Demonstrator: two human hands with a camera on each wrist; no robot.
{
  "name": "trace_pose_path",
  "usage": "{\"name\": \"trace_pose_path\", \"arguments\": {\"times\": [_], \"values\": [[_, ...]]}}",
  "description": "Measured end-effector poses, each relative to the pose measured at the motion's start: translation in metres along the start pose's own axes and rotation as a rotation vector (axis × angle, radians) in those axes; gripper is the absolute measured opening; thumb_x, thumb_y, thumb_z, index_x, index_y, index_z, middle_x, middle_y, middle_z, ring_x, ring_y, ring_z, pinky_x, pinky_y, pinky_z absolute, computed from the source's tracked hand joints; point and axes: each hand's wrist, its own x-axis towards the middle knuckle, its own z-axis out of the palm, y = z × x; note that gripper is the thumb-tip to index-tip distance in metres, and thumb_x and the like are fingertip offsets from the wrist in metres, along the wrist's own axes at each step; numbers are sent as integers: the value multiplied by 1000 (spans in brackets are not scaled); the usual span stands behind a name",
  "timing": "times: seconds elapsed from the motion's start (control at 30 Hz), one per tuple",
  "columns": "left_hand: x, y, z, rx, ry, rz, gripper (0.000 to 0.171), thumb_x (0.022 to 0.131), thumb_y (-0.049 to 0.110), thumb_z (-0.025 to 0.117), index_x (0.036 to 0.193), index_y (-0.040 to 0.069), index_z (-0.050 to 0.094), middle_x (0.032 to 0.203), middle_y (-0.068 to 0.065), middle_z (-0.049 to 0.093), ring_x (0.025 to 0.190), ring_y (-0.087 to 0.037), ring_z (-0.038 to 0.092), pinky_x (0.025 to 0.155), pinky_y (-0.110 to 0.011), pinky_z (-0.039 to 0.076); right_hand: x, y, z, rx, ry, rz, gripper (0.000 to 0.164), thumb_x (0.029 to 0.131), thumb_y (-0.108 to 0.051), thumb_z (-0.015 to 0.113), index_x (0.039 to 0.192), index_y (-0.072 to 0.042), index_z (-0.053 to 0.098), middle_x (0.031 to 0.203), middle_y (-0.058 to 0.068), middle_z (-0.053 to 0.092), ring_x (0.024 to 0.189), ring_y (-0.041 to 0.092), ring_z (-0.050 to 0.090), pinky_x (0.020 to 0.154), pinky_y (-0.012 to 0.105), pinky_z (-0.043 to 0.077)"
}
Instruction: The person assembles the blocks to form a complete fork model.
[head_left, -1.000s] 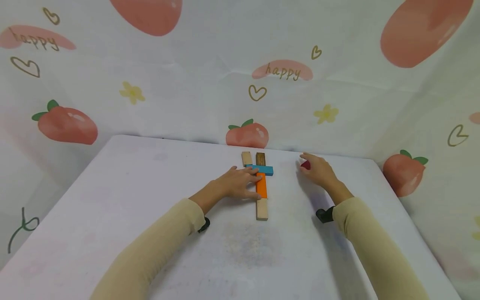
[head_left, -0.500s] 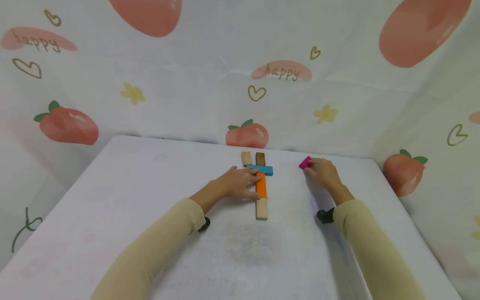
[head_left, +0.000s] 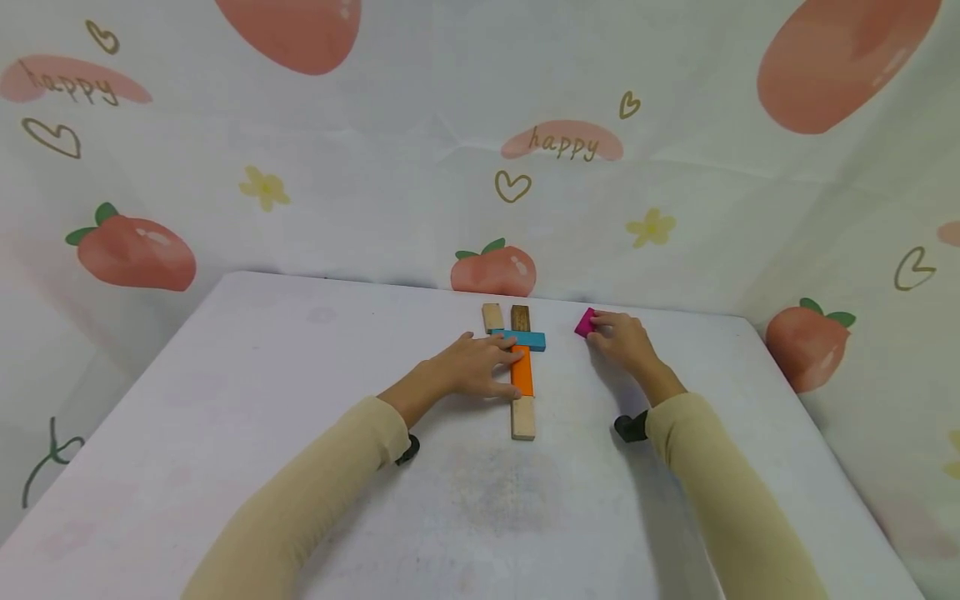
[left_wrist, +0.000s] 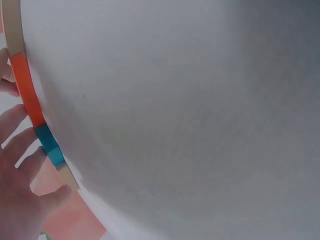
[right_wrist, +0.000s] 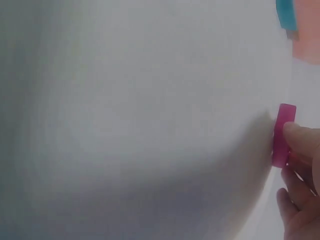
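Note:
My right hand (head_left: 628, 342) pinches a magenta block (head_left: 584, 322) between thumb and fingers, to the right of the laid-out blocks; the right wrist view shows this magenta block (right_wrist: 281, 145) standing out past the thumb. My left hand (head_left: 474, 367) rests with spread fingers along the left side of the row, fingertips on the orange block (head_left: 523, 382) and the blue block (head_left: 534, 341). The blue one lies crosswise at the orange one's far end. A plain wooden block (head_left: 523, 418) continues the row on the near side. Beyond the blue block lie another plain block (head_left: 492, 317) and a dark brown block (head_left: 521, 317).
The blocks lie toward the back of a white table (head_left: 315, 500). Behind it hangs a cloth backdrop (head_left: 390, 167) printed with peaches, hearts and flowers. A dark wrist-worn piece (head_left: 632, 427) sticks out below the right sleeve.
My right hand first covered most of the magenta block, then turned so that more of it shows, and has carried it left toward the row. The left hand stays in place.

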Motion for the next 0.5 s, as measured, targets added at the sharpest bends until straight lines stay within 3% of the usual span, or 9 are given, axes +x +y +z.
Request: {"name": "trace_pose_path", "arguments": {"times": [0.27, 0.5], "values": [[1, -1, 0, 7, -6, -1, 71, 92, 61, 59, 150, 22, 46, 159, -2, 35, 149, -24, 26, 115, -61, 23, 5, -17, 13, 44, -41, 11, 41, 97, -11, 62, 135, 4, 58, 147, 19, 50, 141, 43, 36, 112, 57, 32], [1, -1, 1, 6, -3, 5, 71, 92, 61, 59, 150, 22, 47, 159, -2, 36, 149, -25, 27, 114, -61, 25, 6, -27, 21, 52, -51, -6, 43, 97, -13, 64, 137, 0, 58, 146, 15, 51, 136, 40, 41, 109, 56, 38]]}}
